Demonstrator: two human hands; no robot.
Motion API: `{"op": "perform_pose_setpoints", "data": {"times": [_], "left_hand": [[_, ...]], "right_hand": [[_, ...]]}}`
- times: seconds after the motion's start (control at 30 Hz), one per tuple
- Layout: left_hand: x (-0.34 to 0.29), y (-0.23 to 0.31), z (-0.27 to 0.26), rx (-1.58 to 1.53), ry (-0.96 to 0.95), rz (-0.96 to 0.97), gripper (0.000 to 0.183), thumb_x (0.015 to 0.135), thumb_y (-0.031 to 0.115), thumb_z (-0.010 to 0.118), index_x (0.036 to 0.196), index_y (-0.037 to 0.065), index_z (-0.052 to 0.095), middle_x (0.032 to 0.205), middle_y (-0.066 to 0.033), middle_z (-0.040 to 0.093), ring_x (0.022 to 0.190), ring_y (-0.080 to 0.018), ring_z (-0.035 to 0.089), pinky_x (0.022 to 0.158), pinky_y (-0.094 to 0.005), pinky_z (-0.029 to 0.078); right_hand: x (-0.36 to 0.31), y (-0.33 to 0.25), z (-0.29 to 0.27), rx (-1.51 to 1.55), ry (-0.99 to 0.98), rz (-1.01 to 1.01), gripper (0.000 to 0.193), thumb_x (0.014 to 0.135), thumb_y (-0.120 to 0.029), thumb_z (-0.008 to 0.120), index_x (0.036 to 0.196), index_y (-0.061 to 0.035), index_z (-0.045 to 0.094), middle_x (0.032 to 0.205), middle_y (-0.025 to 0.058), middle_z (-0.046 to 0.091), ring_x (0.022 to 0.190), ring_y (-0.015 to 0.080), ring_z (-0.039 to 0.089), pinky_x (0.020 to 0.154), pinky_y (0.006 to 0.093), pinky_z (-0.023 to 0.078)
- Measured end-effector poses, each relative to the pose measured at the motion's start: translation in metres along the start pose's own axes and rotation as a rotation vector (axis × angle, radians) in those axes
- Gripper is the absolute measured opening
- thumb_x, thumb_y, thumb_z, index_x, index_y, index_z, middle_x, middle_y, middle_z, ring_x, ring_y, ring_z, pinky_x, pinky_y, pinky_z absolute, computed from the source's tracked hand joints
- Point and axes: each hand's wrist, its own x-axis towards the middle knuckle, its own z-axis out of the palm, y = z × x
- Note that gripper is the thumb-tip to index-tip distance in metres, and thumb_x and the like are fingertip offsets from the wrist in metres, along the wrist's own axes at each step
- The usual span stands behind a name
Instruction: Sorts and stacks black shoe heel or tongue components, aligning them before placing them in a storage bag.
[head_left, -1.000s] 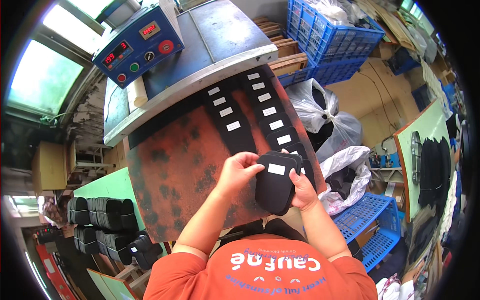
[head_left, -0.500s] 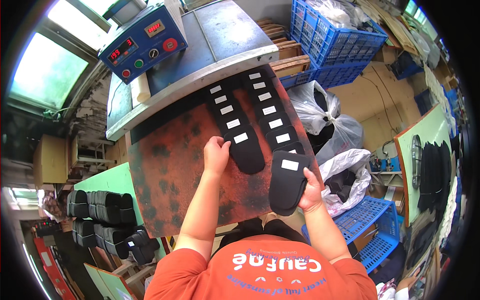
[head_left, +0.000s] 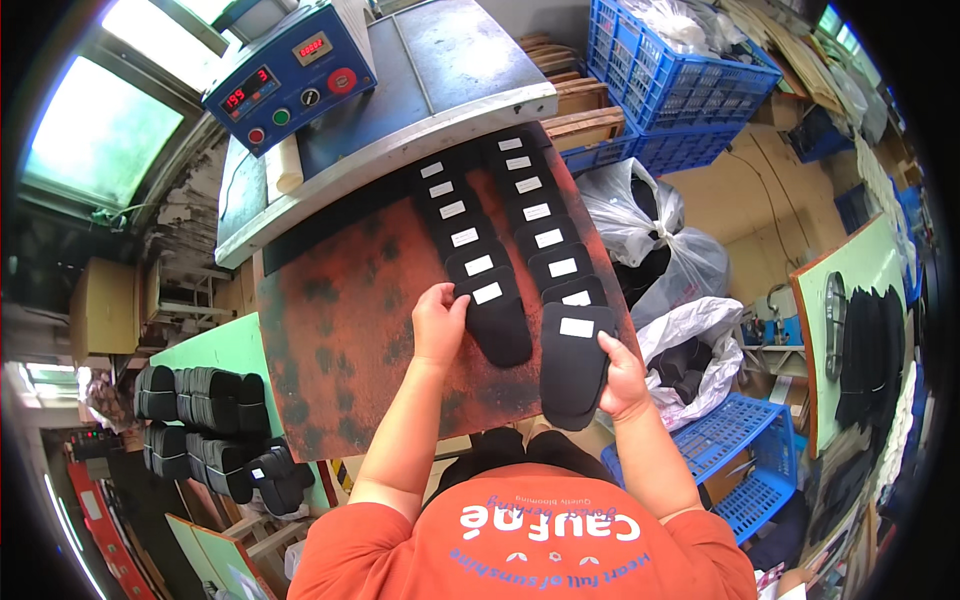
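Observation:
Black insole-shaped pads with white labels lie overlapping in two rows on a reddish, dark-stained board. My left hand (head_left: 438,322) is closed in a pinch at the upper left edge of the nearest pad in the left row, a black insole (head_left: 500,335). My right hand (head_left: 623,378) grips a small stack of black insoles (head_left: 573,375) by its right edge, thumb on top. The stack's top piece bears a white label. It is at the near end of the right row (head_left: 560,268) and partly covers the last pad there.
A blue control box (head_left: 290,80) with red displays stands on the metal-edged press (head_left: 450,60) beyond the board (head_left: 340,350). Bundled black insoles (head_left: 210,410) sit on a green panel at left. Blue crates (head_left: 680,70) and plastic bags (head_left: 690,265) are at right.
Another labelled insole now lies at the near end of the left row, with my left hand at its edge, slightly nearer to me. The right-hand stack has shifted little, uncovering more of a label.

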Motion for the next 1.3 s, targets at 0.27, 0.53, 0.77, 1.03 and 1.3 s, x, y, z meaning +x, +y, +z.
{"op": "perform_pose_setpoints", "data": {"times": [0.27, 0.53, 0.77, 1.03, 1.3], "left_hand": [[-0.066, 0.029, 0.02, -0.174, -0.267, -0.113, 0.019, 0.081, 0.003, 0.065, 0.1, -0.002, 0.061, 0.086, -0.0032, 0.064, 0.075, -0.008, 0.058, 0.066, -0.0205, 0.048], [-0.045, -0.006, 0.011, 0.189, 0.096, 0.259, 0.024, 0.079, 0.005, 0.066, 0.1, -0.003, 0.059, 0.084, -0.0058, 0.059, 0.07, -0.0119, 0.055, 0.066, -0.0246, 0.047], [-0.103, 0.024, 0.016, -0.136, -0.391, -0.118, 0.02, 0.083, 0.006, 0.063, 0.101, 0.0, 0.059, 0.084, -0.0018, 0.062, 0.07, -0.0066, 0.055, 0.059, -0.02, 0.045], [-0.067, -0.019, 0.004, 0.153, 0.076, 0.096, 0.027, 0.079, 0.01, 0.069, 0.099, -0.003, 0.058, 0.081, -0.0047, 0.063, 0.072, -0.0097, 0.058, 0.066, -0.0236, 0.048], [-0.019, -0.006, 0.009, 0.14, 0.132, -0.04, 0.035, 0.07, 0.008, 0.073, 0.099, -0.005, 0.058, 0.078, -0.0024, 0.061, 0.071, -0.0106, 0.056, 0.069, -0.0243, 0.047]], "right_hand": [[-0.002, 0.019, 0.008, -0.128, 0.121, 0.005, 0.039, 0.098, -0.026, 0.038, 0.129, -0.004, 0.04, 0.117, 0.0128, 0.055, 0.105, 0.0239, 0.056, 0.091, 0.0373, 0.047], [-0.026, -0.002, 0.001, -0.428, 0.259, -0.089, 0.054, 0.081, 0.007, 0.052, 0.131, -0.0047, 0.036, 0.112, 0.0118, 0.056, 0.1, 0.0212, 0.059, 0.085, 0.0332, 0.05], [-0.013, 0.029, 0.015, -0.749, 0.183, -0.038, 0.055, 0.083, 0.005, 0.051, 0.134, -0.0052, 0.032, 0.115, 0.013, 0.05, 0.101, 0.0161, 0.054, 0.084, 0.0279, 0.048], [-0.005, 0.048, 0.019, -1.631, 0.296, -0.295, 0.076, 0.071, 0.0, 0.068, 0.136, -0.0057, 0.028, 0.114, 0.0209, 0.048, 0.104, 0.033, 0.054, 0.088, 0.0379, 0.046], [0.016, 0.065, 0.015, -1.892, 0.359, -0.254, 0.091, 0.067, 0.002, 0.067, 0.142, -0.0121, 0.019, 0.107, 0.0171, 0.049, 0.096, 0.0372, 0.055, 0.084, 0.0421, 0.047]]}}
